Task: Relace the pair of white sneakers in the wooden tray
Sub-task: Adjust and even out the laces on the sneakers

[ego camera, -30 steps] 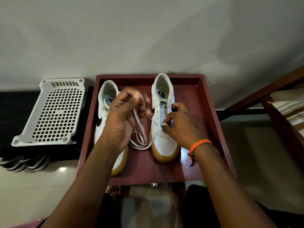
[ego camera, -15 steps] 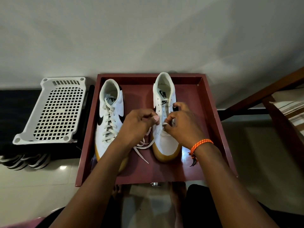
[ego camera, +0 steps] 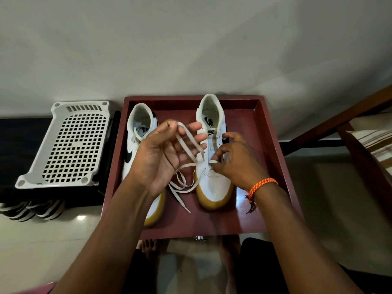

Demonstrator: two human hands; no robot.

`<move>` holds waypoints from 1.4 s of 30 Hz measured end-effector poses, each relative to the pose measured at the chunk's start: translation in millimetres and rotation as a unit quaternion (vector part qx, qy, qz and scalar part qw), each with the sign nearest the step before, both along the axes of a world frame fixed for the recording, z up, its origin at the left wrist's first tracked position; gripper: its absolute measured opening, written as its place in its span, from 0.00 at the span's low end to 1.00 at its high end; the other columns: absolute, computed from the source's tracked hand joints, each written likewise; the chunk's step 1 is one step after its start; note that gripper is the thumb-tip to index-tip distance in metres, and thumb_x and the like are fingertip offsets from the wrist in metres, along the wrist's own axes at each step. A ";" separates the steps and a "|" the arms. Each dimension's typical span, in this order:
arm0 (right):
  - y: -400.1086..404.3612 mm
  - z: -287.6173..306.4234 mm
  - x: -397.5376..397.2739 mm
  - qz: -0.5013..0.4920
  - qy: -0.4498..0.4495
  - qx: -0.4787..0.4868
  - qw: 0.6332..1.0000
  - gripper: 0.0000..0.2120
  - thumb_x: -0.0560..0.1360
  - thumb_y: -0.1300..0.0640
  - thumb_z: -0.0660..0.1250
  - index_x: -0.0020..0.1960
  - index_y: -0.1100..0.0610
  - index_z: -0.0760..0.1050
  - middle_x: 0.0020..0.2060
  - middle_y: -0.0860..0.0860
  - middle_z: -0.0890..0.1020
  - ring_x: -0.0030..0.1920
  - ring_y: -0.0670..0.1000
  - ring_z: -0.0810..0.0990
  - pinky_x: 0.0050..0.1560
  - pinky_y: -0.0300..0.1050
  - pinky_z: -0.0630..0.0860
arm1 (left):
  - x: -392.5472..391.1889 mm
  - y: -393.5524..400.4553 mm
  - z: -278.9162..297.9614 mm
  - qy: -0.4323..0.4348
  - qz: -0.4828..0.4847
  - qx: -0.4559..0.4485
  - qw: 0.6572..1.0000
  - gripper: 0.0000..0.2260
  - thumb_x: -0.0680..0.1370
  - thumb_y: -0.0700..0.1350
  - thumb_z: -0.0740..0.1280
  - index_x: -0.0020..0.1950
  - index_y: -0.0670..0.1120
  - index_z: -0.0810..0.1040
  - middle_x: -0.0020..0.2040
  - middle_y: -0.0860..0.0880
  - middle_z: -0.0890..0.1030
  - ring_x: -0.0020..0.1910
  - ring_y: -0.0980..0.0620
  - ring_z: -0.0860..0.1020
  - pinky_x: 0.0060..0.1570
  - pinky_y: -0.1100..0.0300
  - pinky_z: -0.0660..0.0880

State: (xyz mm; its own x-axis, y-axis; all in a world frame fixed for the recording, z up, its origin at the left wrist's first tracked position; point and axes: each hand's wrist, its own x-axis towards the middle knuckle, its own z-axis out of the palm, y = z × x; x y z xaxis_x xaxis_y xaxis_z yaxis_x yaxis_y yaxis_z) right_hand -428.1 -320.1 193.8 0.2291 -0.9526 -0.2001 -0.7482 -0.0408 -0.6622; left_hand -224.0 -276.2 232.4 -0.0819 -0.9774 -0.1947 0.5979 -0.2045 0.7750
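Both hands work over the wooden tray (ego camera: 273,132): the left hand (ego camera: 163,158) is raised, palm up, fingers loosely curled with the white shoelace (ego camera: 189,143) looped between thumb and fingertips; the right hand (ego camera: 235,160) pinches the lace where it crosses the lowest eyelets of the right sneaker (ego camera: 213,183). That sneaker is almost wholly unlaced; the left sneaker (ego camera: 135,145), beside it in the tray, looks laced already. A white perforated plastic basket (ego camera: 63,143) lies left of the tray. Flat and limp, the lace should slide easily and twist; best pinched near its stiff tip (ego camera: 187,210), which rests loose on the tray floor.
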 end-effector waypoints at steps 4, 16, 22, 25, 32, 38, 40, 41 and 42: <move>1.0 0.2 0.7 -0.006 -0.018 0.004 1.000 0.10 0.69 0.60 0.80 0.43 0.47 0.83 0.73 0.44 0.68 0.71 0.50 0.72 0.62 0.45 0.74 | -0.3 -3.7 -12.2 -0.363 0.019 0.006 0.931 0.07 0.86 0.50 0.61 0.53 0.47 0.72 0.45 0.42 0.87 0.37 0.40 0.83 0.46 0.36 0.83; 9.3 8.0 1.6 0.033 0.049 0.011 0.998 0.16 0.65 0.55 0.81 0.46 0.46 0.78 0.77 0.44 0.61 0.74 0.53 0.65 0.64 0.53 0.73 | 0.4 -8.5 -45.6 -0.546 -0.059 -0.071 0.832 0.14 0.84 0.48 0.68 0.41 0.43 0.83 0.42 0.44 0.82 0.42 0.41 0.82 0.51 0.41 0.80; 9.6 6.6 6.1 0.059 0.021 -0.060 0.996 0.16 0.65 0.58 0.80 0.46 0.46 0.77 0.59 0.43 0.69 0.58 0.50 0.75 0.54 0.52 0.80 | 1.2 -7.6 -44.7 -0.568 -0.030 -0.005 0.822 0.12 0.84 0.47 0.67 0.42 0.50 0.83 0.38 0.48 0.83 0.36 0.52 0.79 0.42 0.52 0.79; 11.7 9.5 9.3 0.117 -0.012 -0.052 0.992 0.13 0.69 0.61 0.76 0.48 0.46 0.80 0.41 0.44 0.72 0.41 0.46 0.75 0.42 0.50 0.79 | -2.1 -7.6 -39.0 -0.601 0.042 -0.018 0.798 0.08 0.81 0.40 0.68 0.49 0.52 0.83 0.44 0.54 0.84 0.40 0.59 0.80 0.40 0.64 0.74; 25.8 2.8 27.5 0.147 0.132 -0.087 0.976 0.12 0.74 0.53 0.69 0.56 0.43 0.82 0.40 0.47 0.81 0.45 0.54 0.82 0.39 0.44 0.72 | -0.1 -9.7 -40.8 -0.566 0.085 -0.038 0.819 0.08 0.77 0.48 0.67 0.48 0.53 0.86 0.43 0.55 0.85 0.41 0.55 0.82 0.47 0.53 0.80; 29.4 2.1 34.4 0.157 0.139 -0.158 0.965 0.03 0.78 0.56 0.67 0.51 0.50 0.79 0.44 0.51 0.83 0.45 0.59 0.83 0.39 0.51 0.76 | -9.6 -7.2 -44.2 -0.548 0.067 -0.065 0.831 0.11 0.78 0.41 0.64 0.47 0.54 0.85 0.43 0.55 0.85 0.40 0.53 0.84 0.44 0.49 0.82; 27.7 0.2 34.3 0.155 0.109 -0.199 0.962 0.03 0.79 0.56 0.67 0.49 0.53 0.79 0.43 0.50 0.82 0.44 0.58 0.82 0.38 0.54 0.78 | -15.3 -5.4 -42.9 -0.502 0.063 -0.057 0.860 0.14 0.80 0.38 0.62 0.49 0.51 0.85 0.42 0.53 0.86 0.39 0.50 0.85 0.44 0.48 0.83; 25.7 -0.5 33.6 0.149 0.082 -0.224 0.960 0.04 0.79 0.56 0.67 0.49 0.53 0.80 0.43 0.49 0.82 0.43 0.57 0.82 0.38 0.55 0.78 | -17.6 -4.5 -41.6 -0.479 0.058 -0.061 0.874 0.15 0.82 0.35 0.61 0.50 0.49 0.85 0.43 0.52 0.86 0.40 0.49 0.85 0.44 0.50 0.83; 24.1 -0.9 32.9 0.140 0.053 -0.249 0.957 0.05 0.79 0.56 0.67 0.49 0.53 0.81 0.44 0.48 0.81 0.43 0.55 0.81 0.37 0.53 0.78 | -19.6 -4.0 -40.2 -0.457 0.051 -0.070 0.885 0.15 0.83 0.33 0.60 0.52 0.47 0.85 0.45 0.51 0.86 0.43 0.49 0.85 0.46 0.52 0.82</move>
